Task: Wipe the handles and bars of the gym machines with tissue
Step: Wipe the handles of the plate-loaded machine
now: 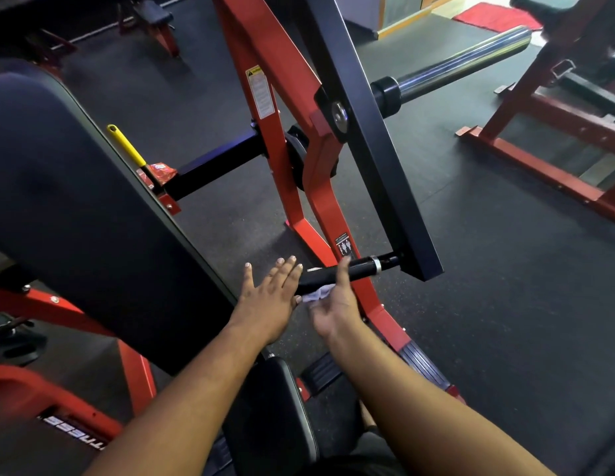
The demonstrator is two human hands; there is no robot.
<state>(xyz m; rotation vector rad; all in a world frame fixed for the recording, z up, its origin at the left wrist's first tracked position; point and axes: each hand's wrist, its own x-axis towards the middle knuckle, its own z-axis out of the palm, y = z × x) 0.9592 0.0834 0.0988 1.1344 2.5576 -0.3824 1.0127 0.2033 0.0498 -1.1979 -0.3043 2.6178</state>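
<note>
A black handle point(359, 269) sticks out leftward from the machine's black lever arm point(374, 139), low in the middle of the view. My right hand point(335, 305) reaches under and around this handle with a crumpled white tissue point(318, 294) in its fingers, the thumb raised over the grip. My left hand point(270, 298) is flat and open beside the handle's free end, fingers spread, holding nothing.
A large black back pad point(79, 207) fills the left. The red frame point(264, 56) rises behind the handle. A chrome weight sleeve point(464, 60) juts right. A yellow lever point(125, 144) sits by the pad. Another red bench frame point(539, 159) stands at right on the black rubber floor.
</note>
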